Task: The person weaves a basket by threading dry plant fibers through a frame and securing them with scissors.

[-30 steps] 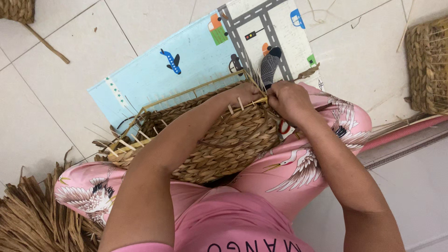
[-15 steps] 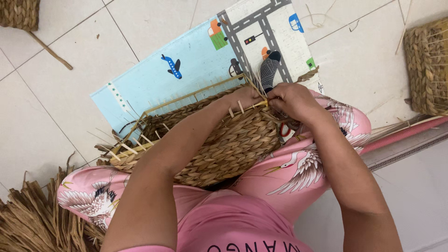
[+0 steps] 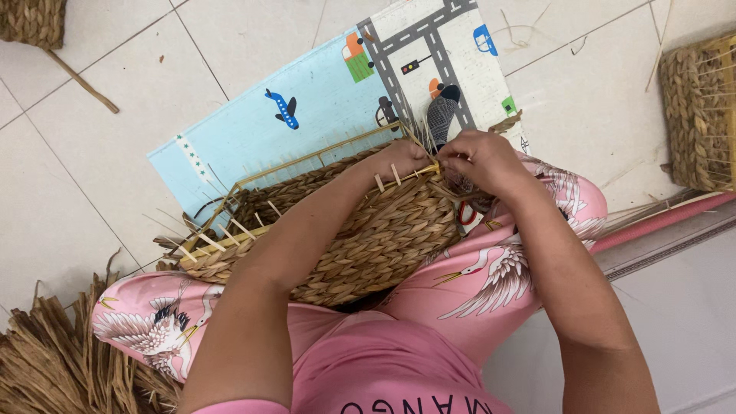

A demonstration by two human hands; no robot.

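A half-woven basket (image 3: 368, 238) of brown straw rope lies across my lap on pink patterned trousers. Thin bamboo ribs stick out of its rim. My left hand (image 3: 402, 157) rests on the far corner of the rim, fingers pinching at the weave. Just to its right, my right hand (image 3: 483, 161) grips a straw strand at the same corner. The two hands almost touch. The strand ends under my fingers are hidden.
A child's play mat (image 3: 322, 107) with a road and plane print lies on the white tile floor beyond the basket. A pile of loose dry straw (image 3: 54, 360) lies bottom left. Another woven basket (image 3: 698, 107) stands at right, a third (image 3: 31, 19) top left. Red-handled scissors (image 3: 466, 213) lie by my knee.
Both hands stay at the basket's far corner, with small finger shifts. The camera has drifted slightly.
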